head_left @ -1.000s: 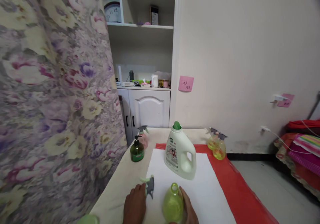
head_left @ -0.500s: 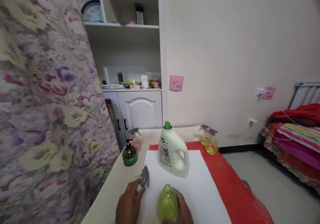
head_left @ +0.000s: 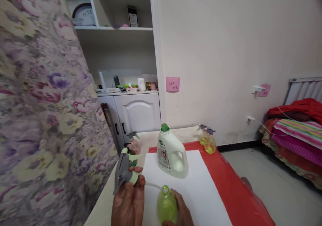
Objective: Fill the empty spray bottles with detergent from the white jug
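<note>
My left hand (head_left: 129,199) is closed around the collar of a grey and pale green spray nozzle (head_left: 125,172), held up off the table. From its collar a thin dip tube (head_left: 153,185) runs right, toward the neck of a yellow-green bottle (head_left: 166,206); whether its tip enters the opening I cannot tell. My right hand (head_left: 183,210) grips that uncapped bottle from its right side, upright over the white sheet. Just beyond stands a large pale green detergent jug (head_left: 172,155) without a cap, its green spout showing.
A pink spray bottle (head_left: 134,143) and a dark green pump bottle (head_left: 133,162), partly hidden by the nozzle, stand at the left. Two yellow spray bottles (head_left: 209,144) are at the back right. White paper (head_left: 198,185) lies over a red cloth (head_left: 235,189).
My left hand has raised and turned the spray nozzle, so its dip tube now shows by the bottle's neck. My right hand keeps its hold on the bottle. The view has shifted slightly.
</note>
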Demonstrator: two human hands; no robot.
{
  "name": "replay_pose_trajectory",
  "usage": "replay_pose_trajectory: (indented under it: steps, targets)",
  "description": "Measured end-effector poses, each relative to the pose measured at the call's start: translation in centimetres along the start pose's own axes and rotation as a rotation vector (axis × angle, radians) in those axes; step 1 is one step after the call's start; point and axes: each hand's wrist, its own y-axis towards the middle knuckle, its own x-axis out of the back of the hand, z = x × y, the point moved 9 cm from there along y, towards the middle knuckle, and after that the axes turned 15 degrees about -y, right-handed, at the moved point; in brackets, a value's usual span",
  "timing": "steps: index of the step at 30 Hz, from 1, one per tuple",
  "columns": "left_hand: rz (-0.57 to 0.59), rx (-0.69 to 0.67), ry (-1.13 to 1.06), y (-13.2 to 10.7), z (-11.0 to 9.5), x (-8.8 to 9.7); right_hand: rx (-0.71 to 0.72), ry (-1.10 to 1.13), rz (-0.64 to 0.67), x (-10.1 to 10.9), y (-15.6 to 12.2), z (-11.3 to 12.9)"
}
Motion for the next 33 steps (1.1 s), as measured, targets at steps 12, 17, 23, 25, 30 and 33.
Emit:
replay_pose_trajectory:
  steps: [12,17,23,25,30,33]
  targets:
    - [0.296,0.166,0.688,-0.7,6.3,0.3,-0.086,0.02,-0.061,0.1,-0.2,0.3]
    - [0.374,0.099,0.906,-1.4,7.5,1.0,-0.131,0.033,-0.07,0.4,0.0,0.1]
    - [0.339,0.158,0.867,-1.2,8.0,2.1,-0.096,0.078,-0.039,0.5,0.3,-0.1]
    - [0.338,0.166,0.875,-1.2,8.0,2.0,-0.095,0.077,-0.051,0.8,0.3,0.0]
    - [0.305,0.22,0.822,-1.1,8.1,2.0,0.007,0.136,-0.035,1.3,0.3,1.1]
    - [0.272,0.261,0.715,-1.2,8.2,2.2,0.101,0.24,-0.079,1.8,0.0,2.1]
